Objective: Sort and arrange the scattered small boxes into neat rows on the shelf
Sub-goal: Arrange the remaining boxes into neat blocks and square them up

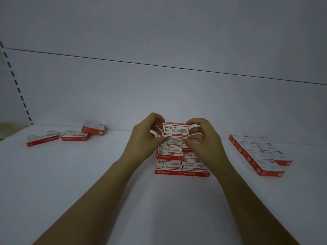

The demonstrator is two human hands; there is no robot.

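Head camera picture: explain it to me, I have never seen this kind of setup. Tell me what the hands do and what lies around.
No machine here: a person wears one camera on the head, looking forward and down. The left hand and right hand together pinch one small red-and-white box above a tidy block of like boxes on the white shelf. Another neat block lies to the right; three loose boxes lie scattered at the far left.

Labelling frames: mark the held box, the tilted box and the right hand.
held box (176, 130): head view, printed front face.
tilted box (93, 128): head view, top face.
right hand (205, 138): head view, back of hand.
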